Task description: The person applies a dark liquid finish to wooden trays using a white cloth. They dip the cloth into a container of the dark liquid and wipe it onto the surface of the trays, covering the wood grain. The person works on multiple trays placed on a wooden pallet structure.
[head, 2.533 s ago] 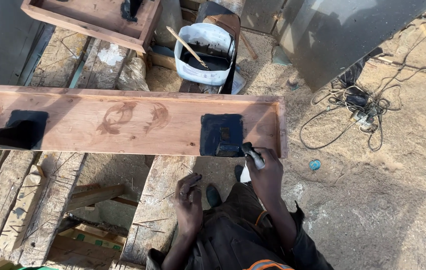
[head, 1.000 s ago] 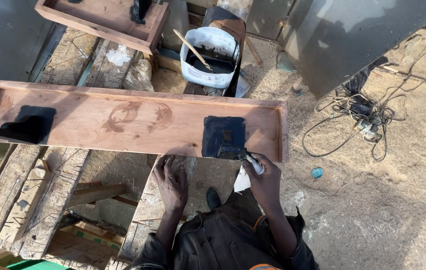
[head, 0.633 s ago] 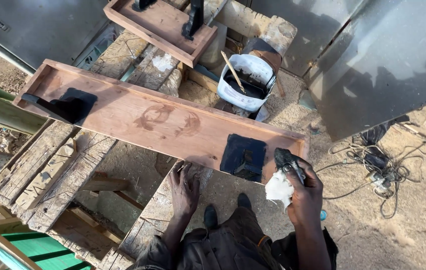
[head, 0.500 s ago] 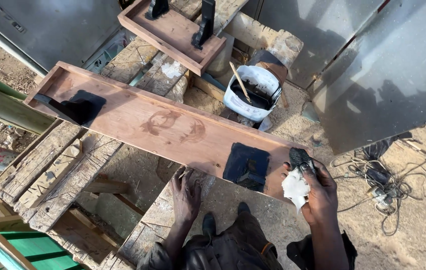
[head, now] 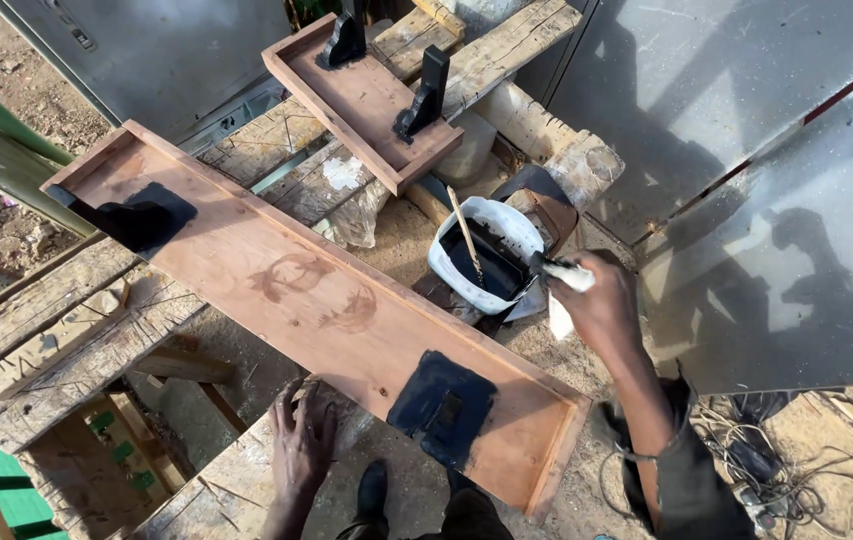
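Head view: right hand [head: 609, 308] gripping brush [head: 559, 271]

Single head view, looking steeply down from above standing height onto long tray [head: 327, 310], bucket [head: 482, 255] and both hands; moderately near. No second view.

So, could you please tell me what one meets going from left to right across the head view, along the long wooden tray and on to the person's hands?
Black patch at the tray's far end → ring stains → left hand → near black patch → white paint container → right hand.
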